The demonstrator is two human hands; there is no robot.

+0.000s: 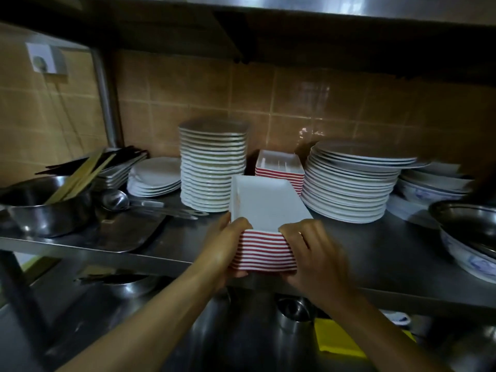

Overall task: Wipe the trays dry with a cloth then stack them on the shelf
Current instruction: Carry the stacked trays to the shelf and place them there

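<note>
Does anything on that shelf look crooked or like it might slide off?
Yes. The top plates on the big right-hand stack sit askew, sliding out to the right past the plates below. Chopsticks poke out of a metal pot at a slant. The stack of striped trays in both hands looks straight.

The left hand (pixel 224 247) and right hand (pixel 312 253) cover the near corners of the stack of red-edged white rectangular trays (pixel 264 252), and whether its base touches the steel shelf (pixel 375 242) is unclear. The blue-patterned white bowl (pixel 472 260) is cut off by the right edge. The yellow cloth (pixel 335 339) lies partly hidden below the shelf.
</note>
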